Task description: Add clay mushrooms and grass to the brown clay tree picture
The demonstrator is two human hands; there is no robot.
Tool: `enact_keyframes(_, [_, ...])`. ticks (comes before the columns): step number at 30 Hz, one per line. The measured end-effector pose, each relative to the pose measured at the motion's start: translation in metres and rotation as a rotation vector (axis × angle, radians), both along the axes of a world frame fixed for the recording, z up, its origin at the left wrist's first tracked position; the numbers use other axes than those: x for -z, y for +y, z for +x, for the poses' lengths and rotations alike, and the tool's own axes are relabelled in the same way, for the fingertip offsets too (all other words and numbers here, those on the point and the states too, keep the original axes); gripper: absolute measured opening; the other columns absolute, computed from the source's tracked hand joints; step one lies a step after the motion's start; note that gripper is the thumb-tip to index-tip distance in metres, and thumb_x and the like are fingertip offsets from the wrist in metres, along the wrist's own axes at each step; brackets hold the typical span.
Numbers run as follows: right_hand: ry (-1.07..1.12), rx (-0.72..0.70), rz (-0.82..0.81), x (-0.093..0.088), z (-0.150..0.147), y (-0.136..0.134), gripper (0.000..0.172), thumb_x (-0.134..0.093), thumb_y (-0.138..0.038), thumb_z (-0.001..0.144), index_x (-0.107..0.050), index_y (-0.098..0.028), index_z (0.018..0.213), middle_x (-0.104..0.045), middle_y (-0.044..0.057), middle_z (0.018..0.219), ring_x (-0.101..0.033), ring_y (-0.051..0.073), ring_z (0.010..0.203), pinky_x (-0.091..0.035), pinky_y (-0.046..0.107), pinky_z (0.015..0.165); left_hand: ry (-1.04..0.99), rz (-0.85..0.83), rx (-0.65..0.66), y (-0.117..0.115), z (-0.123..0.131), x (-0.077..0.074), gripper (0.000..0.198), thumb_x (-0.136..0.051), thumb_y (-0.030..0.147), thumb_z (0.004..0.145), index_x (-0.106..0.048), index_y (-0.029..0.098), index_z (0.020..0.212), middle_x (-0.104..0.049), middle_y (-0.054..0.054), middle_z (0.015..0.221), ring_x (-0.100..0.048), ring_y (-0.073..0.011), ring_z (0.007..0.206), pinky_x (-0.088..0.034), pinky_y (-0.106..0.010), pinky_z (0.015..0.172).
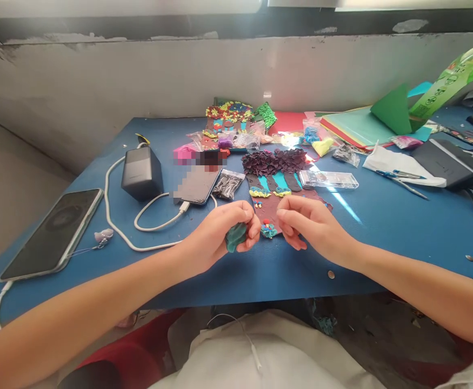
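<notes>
My left hand (224, 229) is closed around a lump of teal clay (236, 236) just above the near part of the blue table (402, 227). My right hand (305, 221) hovers beside it with fingers curled in a pinch; what they hold is too small to name. Between and just behind both hands lies a clay picture (274, 178) with a dark purple top, teal and brown strips and small coloured dots.
A phone (52, 232) lies at the left, a black charger block (142, 173) with white cable (151, 216) behind it, and a second phone (198, 185). A clear plastic box (328, 180), clay bags, coloured paper sheets (358, 127) and a black case (449, 159) crowd the back and right.
</notes>
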State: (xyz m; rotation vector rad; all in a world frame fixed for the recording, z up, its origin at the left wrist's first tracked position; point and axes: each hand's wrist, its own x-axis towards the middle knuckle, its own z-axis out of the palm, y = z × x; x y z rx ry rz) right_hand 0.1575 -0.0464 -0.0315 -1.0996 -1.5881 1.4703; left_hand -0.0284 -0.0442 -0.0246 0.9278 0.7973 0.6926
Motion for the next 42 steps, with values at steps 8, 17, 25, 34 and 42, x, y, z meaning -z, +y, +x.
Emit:
enact_keyframes(8, [-0.032, -0.022, 0.026, 0.002, 0.0, -0.002, 0.028, -0.056, -0.037, 0.085, -0.066, -0.013, 0.096, -0.064, 0.001, 0.073, -0.052, 0.005, 0.041, -0.039, 0.018, 0.036, -0.055, -0.018, -0.065, 0.009, -0.003, 0.005, 0.013, -0.048, 0.009, 0.07, -0.04, 0.017, 0.062, -0.05, 0.004, 0.055, -0.046, -0.0059, 0.046, -0.032, -0.016, 0.041])
enact_keyframes(17, [-0.038, 0.004, 0.204, 0.003, -0.001, -0.001, 0.027, -0.07, -0.042, 0.078, -0.07, -0.016, 0.073, -0.064, 0.0, 0.065, -0.051, 0.006, 0.042, -0.042, 0.02, 0.039, 0.015, -0.017, -0.017, 0.006, -0.003, 0.003, 0.009, -0.049, 0.013, 0.074, -0.043, 0.017, 0.068, -0.049, 0.003, 0.055, -0.044, -0.007, 0.045, -0.03, -0.018, 0.043])
enact_keyframes(25, [-0.064, -0.055, 0.241, 0.009, 0.0, -0.002, 0.042, -0.068, -0.054, 0.078, -0.052, -0.018, 0.066, -0.061, 0.001, 0.062, -0.053, 0.009, 0.048, -0.045, 0.023, 0.045, 0.0, 0.022, 0.065, 0.005, -0.003, 0.005, 0.015, -0.05, 0.024, 0.08, -0.047, 0.017, 0.068, -0.047, 0.002, 0.053, -0.041, -0.0083, 0.047, -0.025, -0.019, 0.042])
enact_keyframes(34, [-0.139, -0.112, 0.432, 0.01, 0.003, -0.002, 0.037, -0.065, -0.04, 0.084, -0.04, -0.02, 0.065, -0.042, -0.006, 0.053, -0.031, 0.005, 0.044, -0.027, 0.02, 0.04, 0.018, 0.055, 0.168, 0.003, -0.006, 0.004, 0.019, -0.049, 0.026, 0.083, -0.05, 0.015, 0.067, -0.048, 0.001, 0.054, -0.042, -0.0085, 0.047, -0.026, -0.021, 0.044])
enact_keyframes(42, [-0.126, -0.114, 0.435, 0.009, 0.001, -0.002, 0.047, -0.066, -0.041, 0.082, -0.03, -0.022, 0.06, -0.029, -0.009, 0.051, -0.02, 0.005, 0.046, -0.017, 0.02, 0.039, 0.046, 0.056, 0.197, 0.001, -0.005, 0.007, 0.019, -0.053, 0.026, 0.082, -0.049, 0.016, 0.067, -0.049, 0.001, 0.054, -0.043, -0.0083, 0.048, -0.028, -0.021, 0.045])
